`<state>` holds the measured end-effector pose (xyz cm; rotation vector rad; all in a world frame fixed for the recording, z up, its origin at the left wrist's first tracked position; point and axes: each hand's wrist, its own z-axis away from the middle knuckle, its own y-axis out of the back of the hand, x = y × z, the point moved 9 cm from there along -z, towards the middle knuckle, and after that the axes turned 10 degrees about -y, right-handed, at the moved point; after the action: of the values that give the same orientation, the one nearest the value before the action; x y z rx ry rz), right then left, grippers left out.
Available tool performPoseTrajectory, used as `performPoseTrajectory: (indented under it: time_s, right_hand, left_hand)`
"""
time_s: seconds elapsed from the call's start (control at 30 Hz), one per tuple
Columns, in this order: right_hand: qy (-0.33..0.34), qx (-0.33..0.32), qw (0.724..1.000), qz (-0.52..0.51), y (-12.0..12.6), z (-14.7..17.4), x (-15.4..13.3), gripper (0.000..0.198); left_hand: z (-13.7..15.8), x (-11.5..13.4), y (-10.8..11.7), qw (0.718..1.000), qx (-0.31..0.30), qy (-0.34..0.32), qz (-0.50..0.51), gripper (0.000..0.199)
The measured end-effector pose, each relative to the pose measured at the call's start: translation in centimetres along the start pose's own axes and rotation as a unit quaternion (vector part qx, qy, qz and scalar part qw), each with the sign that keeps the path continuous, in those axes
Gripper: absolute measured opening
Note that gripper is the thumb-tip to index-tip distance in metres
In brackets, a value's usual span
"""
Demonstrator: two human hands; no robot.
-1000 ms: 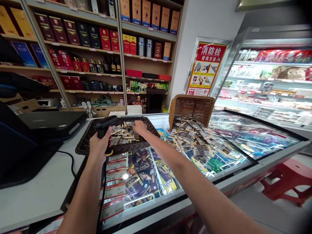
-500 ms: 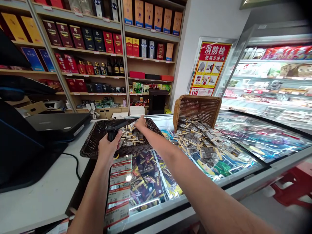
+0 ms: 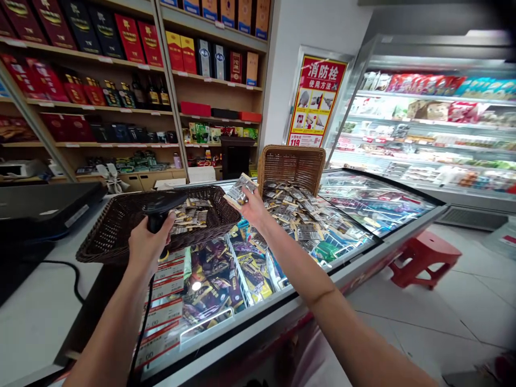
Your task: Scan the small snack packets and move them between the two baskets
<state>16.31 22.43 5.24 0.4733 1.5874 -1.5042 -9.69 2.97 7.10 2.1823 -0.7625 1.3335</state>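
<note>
My left hand (image 3: 147, 244) is wrapped round the handle of a black barcode scanner (image 3: 163, 204), held over the near side of a dark brown wicker basket (image 3: 108, 231). Several small snack packets (image 3: 195, 215) lie inside that basket. In my right hand (image 3: 253, 207) is a clear-and-tan snack packet (image 3: 241, 191), pinched between thumb and fingers, just past the dark basket's right edge. Beyond it, a lighter wicker basket (image 3: 292, 161) lies tipped on its side, with a heap of similar packets (image 3: 298, 215) spilling from it over the freezer's glass top.
The glass-topped chest freezer (image 3: 250, 312) holds bagged goods under its lid. Price labels (image 3: 163, 306) line its left end beside a white counter (image 3: 28, 322). A red stool (image 3: 425, 258) stands on the floor at right. Shelves of boxed bottles (image 3: 129, 37) rise behind.
My right hand has come up out of the dark basket and moved right, with a packet in it. My left hand still grips the scanner. The view has turned to the right.
</note>
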Motion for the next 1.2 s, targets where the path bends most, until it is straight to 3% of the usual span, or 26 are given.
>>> performPoseTrajectory:
  time_s: [0.13, 0.27, 0.4, 0.6, 0.87, 1.0, 1.2]
  right_hand:
    - [0.035, -0.012, 0.99, 0.133, 2.6, 2.5, 0.2, 0.065]
    - [0.06, 0.041, 0.976, 0.207, 4.7, 3.4, 0.4, 0.065]
    - [0.092, 0.024, 0.982, 0.165, 5.1, 3.7, -0.8, 0.054]
    - [0.093, 0.075, 0.99, 0.081, 6.6, 3.6, -1.0, 0.054]
    - [0.084, 0.097, 0.989, 0.066, 7.2, 3.7, -1.2, 0.042]
    - [0.082, 0.127, 0.986, 0.063, 8.1, 3.6, -1.7, 0.04]
    - [0.105, 0.111, 0.986, 0.066, 8.6, 3.2, -1.6, 0.036]
  left_hand:
    - [1.8, 0.0, -1.4, 0.998, -0.058, -0.031, 0.02, 0.052]
    - [3.0, -1.0, -1.9, 0.993, -0.105, -0.05, -0.005, 0.05]
    - [4.0, -0.7, -2.6, 0.99, -0.13, -0.049, 0.012, 0.049]
    - [5.1, -0.8, -4.0, 0.986, -0.162, -0.005, 0.029, 0.051]
    - [6.2, -2.0, -5.5, 0.969, -0.247, 0.018, 0.004, 0.055]
    - [7.1, -1.6, -6.0, 0.968, -0.247, 0.032, 0.03, 0.057]
    - [7.5, -1.8, -6.4, 0.962, -0.27, 0.023, 0.024, 0.059]
